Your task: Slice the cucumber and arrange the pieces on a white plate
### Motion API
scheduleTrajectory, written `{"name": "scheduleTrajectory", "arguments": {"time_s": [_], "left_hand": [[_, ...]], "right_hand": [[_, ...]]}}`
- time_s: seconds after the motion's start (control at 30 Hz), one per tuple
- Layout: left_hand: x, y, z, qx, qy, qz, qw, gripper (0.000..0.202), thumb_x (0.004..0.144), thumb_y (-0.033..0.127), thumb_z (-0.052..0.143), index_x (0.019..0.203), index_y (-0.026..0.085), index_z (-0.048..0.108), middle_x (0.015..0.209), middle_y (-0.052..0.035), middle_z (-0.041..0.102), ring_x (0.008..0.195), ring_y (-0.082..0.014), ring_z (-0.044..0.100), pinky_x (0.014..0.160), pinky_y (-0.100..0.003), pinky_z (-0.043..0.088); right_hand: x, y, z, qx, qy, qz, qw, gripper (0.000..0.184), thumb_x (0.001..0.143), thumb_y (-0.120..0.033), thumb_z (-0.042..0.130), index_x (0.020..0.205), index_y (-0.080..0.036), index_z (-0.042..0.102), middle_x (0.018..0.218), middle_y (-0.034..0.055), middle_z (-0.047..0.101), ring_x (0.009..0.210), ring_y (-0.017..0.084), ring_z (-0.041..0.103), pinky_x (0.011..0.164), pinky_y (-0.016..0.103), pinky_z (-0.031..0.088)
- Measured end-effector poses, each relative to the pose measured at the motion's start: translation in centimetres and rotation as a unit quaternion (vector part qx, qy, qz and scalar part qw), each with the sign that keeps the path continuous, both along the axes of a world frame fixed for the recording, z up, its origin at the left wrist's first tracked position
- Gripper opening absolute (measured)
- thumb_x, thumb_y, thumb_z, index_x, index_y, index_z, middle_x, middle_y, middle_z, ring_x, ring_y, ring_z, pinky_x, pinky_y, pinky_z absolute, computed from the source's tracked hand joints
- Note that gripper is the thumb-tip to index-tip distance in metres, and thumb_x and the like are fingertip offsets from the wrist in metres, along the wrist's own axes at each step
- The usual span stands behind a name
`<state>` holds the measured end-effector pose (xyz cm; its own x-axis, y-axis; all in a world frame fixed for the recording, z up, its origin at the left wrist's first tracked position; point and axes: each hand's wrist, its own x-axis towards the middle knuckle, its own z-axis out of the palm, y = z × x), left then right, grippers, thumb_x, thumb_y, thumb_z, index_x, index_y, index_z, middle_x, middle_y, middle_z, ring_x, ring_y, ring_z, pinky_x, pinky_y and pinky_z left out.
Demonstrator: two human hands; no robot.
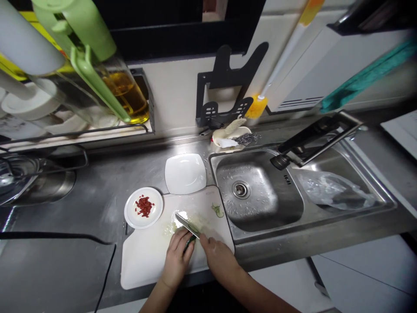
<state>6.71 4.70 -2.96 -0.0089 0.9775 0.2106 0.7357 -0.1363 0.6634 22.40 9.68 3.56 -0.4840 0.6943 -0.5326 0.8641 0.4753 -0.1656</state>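
My right hand point(219, 257) is closed around the handle of a kitchen knife point(185, 223), its blade slanting up and left over the white cutting board point(146, 261). My left hand point(177, 253) presses a dark green vegetable point(188, 242) on the board, right beside the blade; its kind is mostly hidden by my fingers. Wet, pale green juice marks the board around the knife tip. A few thin green scraps point(217, 210) lie near the board's right edge. Chopped red pieces point(144, 206) sit on a round white plate point(130, 217) at the board's upper left corner.
A square white plate point(185, 171) stands behind the board. To the right is a steel sink point(260, 208) with a black tap point(293, 152) and a clear plastic bag point(335, 191). An oil bottle point(127, 93) stands on the left shelf, above a steel pot point(55, 187).
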Motion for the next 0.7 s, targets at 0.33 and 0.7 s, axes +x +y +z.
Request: {"name": "scheduleTrajectory", "arguments": {"time_s": [0.33,0.7], "left_hand": [[0.1,-0.7,-0.2,-0.005,0.023,0.008,1.0,0.023,0.086,0.022,0.052,0.107,0.02,0.061,0.106,-0.0082,0.065,0.105,-0.0204,0.059,0.094,-0.041,0.05],[0.2,-0.8,-0.2,0.003,0.028,0.015,0.999,0.02,0.085,0.021,0.054,0.104,0.018,0.061,0.106,-0.0085,0.064,0.105,-0.0205,0.059,0.095,-0.041,0.05]], "right_hand": [[2.4,-1.1,3.5,-0.019,-0.022,-0.015,0.999,0.047,0.084,0.001,0.036,0.125,-0.019,0.047,0.087,0.0074,0.066,0.073,0.017,0.065,0.062,0.023,0.044],[3.7,-2.6,4.5,-0.063,-0.028,-0.044,0.997,0.055,0.079,0.007,0.034,0.125,-0.019,0.05,0.089,0.0075,0.068,0.072,0.018,0.066,0.059,0.022,0.043]]}}
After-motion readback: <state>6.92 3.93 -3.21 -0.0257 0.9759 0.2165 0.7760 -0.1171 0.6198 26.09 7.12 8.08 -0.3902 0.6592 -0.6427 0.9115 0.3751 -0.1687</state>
